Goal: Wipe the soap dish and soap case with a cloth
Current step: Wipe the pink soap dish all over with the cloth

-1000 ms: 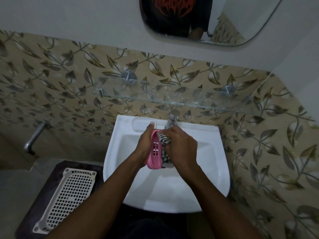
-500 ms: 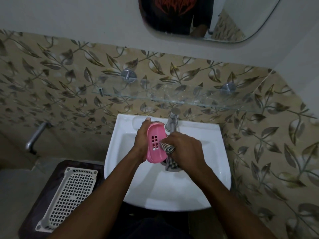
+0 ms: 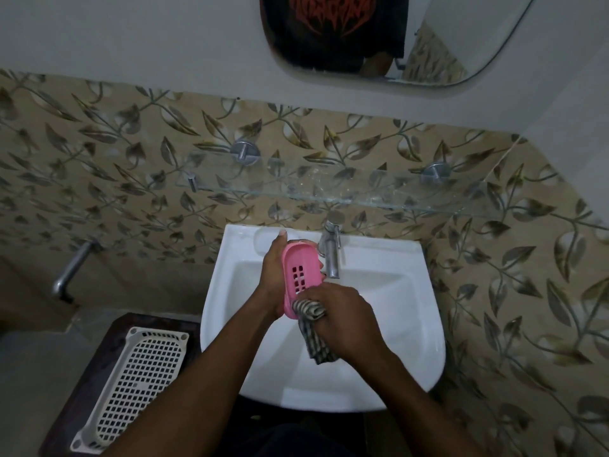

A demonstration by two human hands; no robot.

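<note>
- The left hand (image 3: 272,275) is gripping the pink soap dish (image 3: 301,278) upright over the basin (image 3: 395,291), fingers wrapped behind, steadying it.
- The right hand (image 3: 342,319) is pinching the striped cloth (image 3: 309,311) against its lower end, wiping.

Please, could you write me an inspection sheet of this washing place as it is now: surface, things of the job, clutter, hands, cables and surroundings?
Surface: white sink with a tap at its back edge; no running water seen.
Job's things: pink soap dish held on end over the sink, slotted face to the camera; striped cloth bunched against its lower end, the rest hanging down.
Clutter: white grid tray lying on a dark stand left of the sink.
Hands: left hand grips the dish from its left side; right hand holds the cloth.
Cables: nothing seen.
Surroundings: leaf-patterned tiles, glass shelf above the sink, mirror higher up, wall tap at left.
</note>
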